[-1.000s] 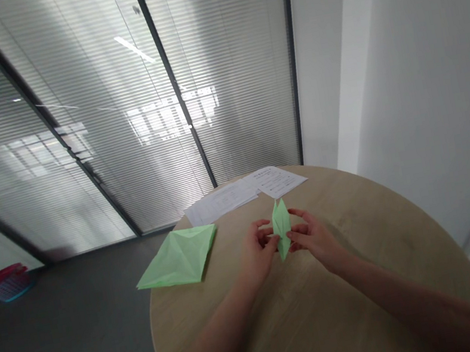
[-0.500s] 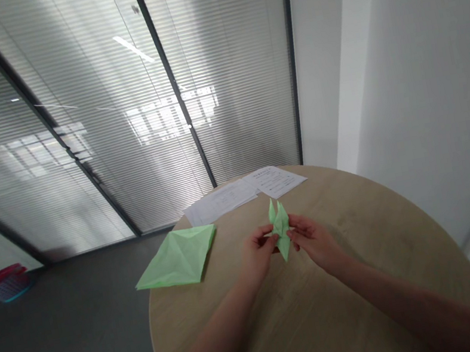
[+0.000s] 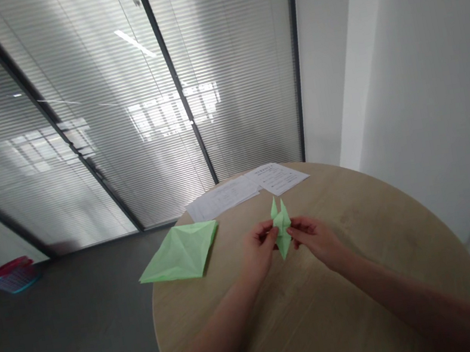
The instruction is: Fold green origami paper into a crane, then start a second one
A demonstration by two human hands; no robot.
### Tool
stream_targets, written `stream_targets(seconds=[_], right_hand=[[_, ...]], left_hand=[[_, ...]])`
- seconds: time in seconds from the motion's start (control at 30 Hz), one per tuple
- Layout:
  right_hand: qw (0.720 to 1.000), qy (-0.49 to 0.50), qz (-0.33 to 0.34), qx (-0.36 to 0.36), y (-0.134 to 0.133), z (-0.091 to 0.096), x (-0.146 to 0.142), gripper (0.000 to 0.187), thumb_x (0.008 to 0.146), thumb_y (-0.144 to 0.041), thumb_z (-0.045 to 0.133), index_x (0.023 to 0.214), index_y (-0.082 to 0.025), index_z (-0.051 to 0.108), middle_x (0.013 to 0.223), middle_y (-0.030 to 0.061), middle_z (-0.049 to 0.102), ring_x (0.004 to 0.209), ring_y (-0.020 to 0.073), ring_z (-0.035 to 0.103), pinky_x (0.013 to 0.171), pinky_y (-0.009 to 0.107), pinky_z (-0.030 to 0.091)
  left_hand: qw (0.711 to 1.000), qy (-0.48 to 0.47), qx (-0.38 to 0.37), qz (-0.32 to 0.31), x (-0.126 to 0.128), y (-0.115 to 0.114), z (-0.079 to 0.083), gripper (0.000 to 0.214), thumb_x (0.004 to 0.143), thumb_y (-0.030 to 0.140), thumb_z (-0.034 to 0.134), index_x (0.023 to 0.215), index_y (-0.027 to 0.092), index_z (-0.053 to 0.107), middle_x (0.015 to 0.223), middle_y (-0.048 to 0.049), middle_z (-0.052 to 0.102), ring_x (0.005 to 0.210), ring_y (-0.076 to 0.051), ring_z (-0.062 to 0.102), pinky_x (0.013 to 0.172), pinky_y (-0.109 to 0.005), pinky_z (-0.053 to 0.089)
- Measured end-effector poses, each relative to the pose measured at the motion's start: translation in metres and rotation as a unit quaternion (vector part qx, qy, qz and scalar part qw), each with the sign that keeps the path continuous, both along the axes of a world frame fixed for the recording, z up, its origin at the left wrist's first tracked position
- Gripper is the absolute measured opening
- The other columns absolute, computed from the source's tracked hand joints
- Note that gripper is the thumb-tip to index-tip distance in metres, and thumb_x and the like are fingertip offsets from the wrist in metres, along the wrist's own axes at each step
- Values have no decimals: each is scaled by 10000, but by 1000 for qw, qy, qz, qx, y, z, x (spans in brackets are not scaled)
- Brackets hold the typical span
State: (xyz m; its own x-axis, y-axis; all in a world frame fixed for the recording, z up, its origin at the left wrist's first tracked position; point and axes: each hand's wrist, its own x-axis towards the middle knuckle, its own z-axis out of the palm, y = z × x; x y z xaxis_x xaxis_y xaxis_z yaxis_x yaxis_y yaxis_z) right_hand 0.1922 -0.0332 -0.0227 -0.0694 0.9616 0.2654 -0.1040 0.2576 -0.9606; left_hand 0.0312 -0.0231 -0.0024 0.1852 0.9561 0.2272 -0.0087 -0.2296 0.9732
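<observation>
Behind one round table stands a wall of blinds, and on the dark floor at far left is one red and blue basket. At least two printed sheets overlap at the table's far edge; their exact number I cannot tell. Of green papers I count two: one wide, creased square at the left, whose corner passes over the edge, and one small figure between the two hands. This figure is light green, narrow and folded, with two thin tips pointing away, one tip pointing to the person, and creases across its middle. Left hand and right hand each pinch one side of it, thumbs on top. Whether it touches the table, I cannot tell.
</observation>
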Motion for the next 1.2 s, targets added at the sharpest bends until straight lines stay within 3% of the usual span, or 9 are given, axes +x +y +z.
stream_targets(seconds=[0.2,0.33,0.73,0.93,1.07,1.2], right_hand=[[1000,-1,15,0,-2,-1,-5,234,786,-436,671,889,-227,699,825,45,708,704,202,639,654,336,522],[1000,15,17,-6,-3,-1,-6,234,782,-426,679,913,-233,691,830,44,712,720,205,655,659,340,536],[1000,3,7,-22,1,-4,4,197,742,-393,678,826,-215,696,767,23,715,705,193,660,712,357,540],[996,-81,-32,34,2,-2,12,129,793,-352,611,799,-254,694,836,22,718,789,216,653,779,370,513],[987,-113,-65,100,3,0,16,133,804,-284,586,776,-256,713,929,45,720,875,228,650,825,374,494],[978,-132,-86,134,1,2,16,168,819,-264,574,767,-263,734,922,48,713,876,222,649,815,363,493]], left_hand=[[1000,15,8,-2,0,2,-4,320,792,416,682,931,131,722,697,-42,673,589,-150,597,527,-251,509],[1000,1,-14,-15,-1,2,-3,306,790,369,673,960,122,737,718,-54,696,592,-157,616,533,-259,524],[998,-9,-41,-50,-6,2,3,142,750,287,660,782,152,692,739,-35,677,654,-168,656,616,-331,590],[995,-51,-45,-76,-6,-1,6,93,724,231,647,714,145,679,980,-76,700,811,-189,668,688,-320,584],[990,-104,-85,-37,-7,-2,10,187,750,289,687,879,158,654,996,-78,697,779,-178,677,662,-307,572],[989,-36,-128,-68,-6,-2,10,385,779,442,706,1002,131,666,889,-92,707,727,-172,671,629,-284,554]])
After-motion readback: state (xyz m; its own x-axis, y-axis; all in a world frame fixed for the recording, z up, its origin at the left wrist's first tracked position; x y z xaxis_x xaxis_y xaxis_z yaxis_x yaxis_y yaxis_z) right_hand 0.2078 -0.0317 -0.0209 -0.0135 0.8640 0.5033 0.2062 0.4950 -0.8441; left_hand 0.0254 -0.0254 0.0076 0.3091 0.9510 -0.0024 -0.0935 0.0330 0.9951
